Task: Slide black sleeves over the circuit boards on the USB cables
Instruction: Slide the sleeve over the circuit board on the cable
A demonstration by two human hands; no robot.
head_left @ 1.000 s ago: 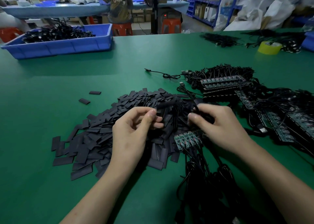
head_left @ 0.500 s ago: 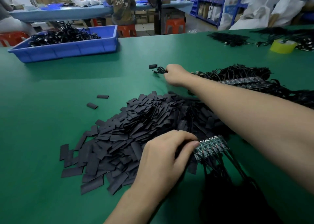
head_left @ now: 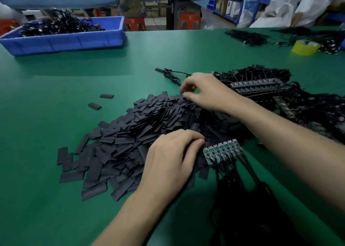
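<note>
Green counter (head_left: 46, 96) fills the view, and at its middle lies a broad pile of flat black sleeves (head_left: 121, 146). The left grip (head_left: 168, 161) rests on the near right part of this pile, fingers curled down. Its fingertips (head_left: 199, 143) touch the left end of a short row of circuit boards (head_left: 223, 150); what they pinch, if anything, I cannot tell. Black USB cables (head_left: 240, 178) run from those boards toward the person, right of the left grip.

The right grip (head_left: 203, 90) hangs over the pile's far edge, thumb and forefinger bent near each other. It is blurred, and I cannot tell whether it pinches anything. Just beyond it lies a single cable (head_left: 168, 74). To its right sit stacked boards with cables (head_left: 257, 84).

Two loose sleeves (head_left: 106, 96) lie apart, left of the right grip. Farther off stand a blue bin (head_left: 65, 40) of black cables and a yellow tape roll (head_left: 305, 47).
</note>
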